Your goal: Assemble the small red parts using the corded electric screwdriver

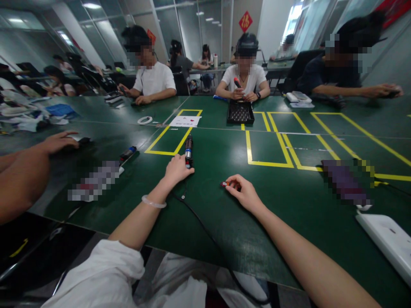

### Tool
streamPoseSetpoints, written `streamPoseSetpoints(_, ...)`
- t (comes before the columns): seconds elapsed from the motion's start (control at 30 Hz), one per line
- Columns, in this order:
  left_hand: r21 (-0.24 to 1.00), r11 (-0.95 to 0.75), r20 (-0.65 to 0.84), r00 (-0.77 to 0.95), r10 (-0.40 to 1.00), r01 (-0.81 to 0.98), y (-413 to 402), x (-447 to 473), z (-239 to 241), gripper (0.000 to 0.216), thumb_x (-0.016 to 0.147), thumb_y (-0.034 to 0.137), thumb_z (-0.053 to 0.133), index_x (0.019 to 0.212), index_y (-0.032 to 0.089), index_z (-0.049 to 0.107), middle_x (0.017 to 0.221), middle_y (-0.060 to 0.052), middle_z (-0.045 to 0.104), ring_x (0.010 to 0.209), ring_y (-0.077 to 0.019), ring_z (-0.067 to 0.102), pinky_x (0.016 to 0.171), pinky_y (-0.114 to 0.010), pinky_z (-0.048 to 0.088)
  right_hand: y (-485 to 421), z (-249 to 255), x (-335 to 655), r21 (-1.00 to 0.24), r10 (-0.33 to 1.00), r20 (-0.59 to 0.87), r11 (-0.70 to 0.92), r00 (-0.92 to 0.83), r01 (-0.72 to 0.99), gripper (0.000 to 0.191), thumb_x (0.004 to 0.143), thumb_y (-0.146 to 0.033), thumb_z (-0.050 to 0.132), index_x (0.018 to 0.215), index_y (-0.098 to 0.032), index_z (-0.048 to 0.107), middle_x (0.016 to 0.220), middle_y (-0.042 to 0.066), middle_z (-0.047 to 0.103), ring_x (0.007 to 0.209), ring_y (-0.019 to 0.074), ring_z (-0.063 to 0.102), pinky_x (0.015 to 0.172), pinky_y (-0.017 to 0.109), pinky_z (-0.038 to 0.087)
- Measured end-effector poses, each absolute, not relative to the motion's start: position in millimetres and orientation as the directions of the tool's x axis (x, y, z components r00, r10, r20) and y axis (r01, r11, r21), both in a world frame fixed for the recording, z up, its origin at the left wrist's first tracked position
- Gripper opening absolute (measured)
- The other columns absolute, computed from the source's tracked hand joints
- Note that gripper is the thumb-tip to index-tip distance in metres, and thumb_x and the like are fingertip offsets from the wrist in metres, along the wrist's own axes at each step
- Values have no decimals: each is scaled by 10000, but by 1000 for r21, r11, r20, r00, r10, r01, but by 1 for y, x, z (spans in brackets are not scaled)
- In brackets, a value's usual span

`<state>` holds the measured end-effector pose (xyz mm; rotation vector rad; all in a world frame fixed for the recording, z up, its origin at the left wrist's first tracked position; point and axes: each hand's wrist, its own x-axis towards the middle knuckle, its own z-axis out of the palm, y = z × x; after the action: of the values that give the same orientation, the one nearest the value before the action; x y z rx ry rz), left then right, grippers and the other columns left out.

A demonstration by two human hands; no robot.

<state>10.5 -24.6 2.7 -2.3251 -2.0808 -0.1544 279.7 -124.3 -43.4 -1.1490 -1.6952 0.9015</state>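
Observation:
My left hand [178, 170] is closed on the near end of a dark cylindrical device [189, 147] with a silver section and a blue band, lying on the green table. My left fingers partly cover that end. A black cable [205, 226] runs from near this hand over the table's front edge. To the right, my right hand [243, 192] pinches a small red and orange piece [224, 185] just above or on the tabletop; its kind is too small to make out.
Yellow tape outlines [269, 164] mark the green table. A white paper [185, 121] and a tape roll [144, 120] lie farther off. A co-worker sits opposite with a black tray [240, 113]. Another person's arm [22, 175] reaches in at left. A white power strip [385, 239] is at right.

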Motion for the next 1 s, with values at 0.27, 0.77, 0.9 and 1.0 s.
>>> streamPoseSetpoints(0.27, 22, -349, 143, 343, 929, 937, -86, 81, 7, 524, 766, 473, 613, 1178, 161, 525, 1052, -140, 556, 973, -303, 561, 804, -387, 448, -123, -44, 281, -879, 946, 289, 323, -146, 351, 116, 847, -275, 609, 932, -197, 603, 800, 14, 617, 676, 145, 559, 616, 271, 438)
streamPoseSetpoints(0.77, 67, -501, 122, 492, 862, 863, -118, 104, 5, 619, 791, 413, 587, 1324, 134, 436, 1088, -152, 557, 1005, -317, 539, 866, -420, 405, -124, -44, 279, -749, 915, 325, 403, -238, 526, 89, 813, -149, 617, 882, -203, 599, 820, 17, 564, 737, 163, 560, 664, 282, 441)
streamPoseSetpoints(0.9, 43, -491, 126, 482, 867, 870, -119, 104, 5, 635, 809, 432, 567, 1352, 138, 419, 1111, -154, 553, 1011, -309, 535, 868, -410, 404, -125, -44, 278, -771, 910, 325, 413, -259, 484, 182, 802, -116, 616, 965, -195, 597, 864, 28, 615, 761, 165, 590, 696, 285, 463)
streamPoseSetpoints(1.0, 17, -469, 130, 464, 876, 883, -121, 104, 5, 606, 837, 455, 536, 1348, 150, 426, 1116, -144, 547, 1003, -294, 533, 851, -397, 409, -126, -44, 278, -798, 917, 316, 396, -244, 455, 228, 793, -106, 606, 1005, -188, 580, 872, 27, 646, 754, 160, 604, 692, 280, 469)
